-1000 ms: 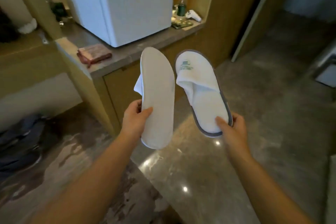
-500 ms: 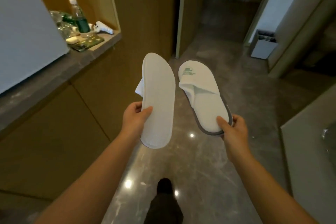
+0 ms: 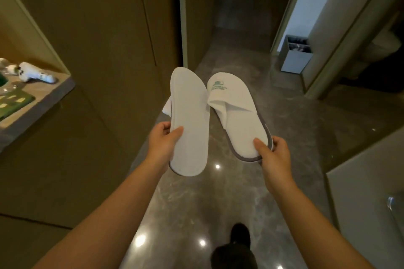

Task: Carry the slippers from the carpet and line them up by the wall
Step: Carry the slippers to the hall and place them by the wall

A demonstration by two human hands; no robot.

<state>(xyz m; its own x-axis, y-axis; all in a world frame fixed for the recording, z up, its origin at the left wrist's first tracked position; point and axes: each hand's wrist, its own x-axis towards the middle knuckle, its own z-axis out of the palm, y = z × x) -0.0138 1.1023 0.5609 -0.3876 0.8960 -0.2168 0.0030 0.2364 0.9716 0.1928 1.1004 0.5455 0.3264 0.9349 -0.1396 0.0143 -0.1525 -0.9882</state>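
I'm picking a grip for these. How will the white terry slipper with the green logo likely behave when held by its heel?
The white terry slipper with the green logo is probably light: the right hand holds it by a heel pinch alone. It seems fairly stiff, since the sole stays straight with its toe unsupported. The soft upper flap would likely crumple if squeezed.

Hotel room: logo slippers (image 3: 231, 113), minibar counter (image 3: 43, 98)

Glossy grey marble floor (image 3: 295, 120), wood-panelled wall (image 3: 98, 28) left, grey bin (image 3: 295, 59) at doorway.
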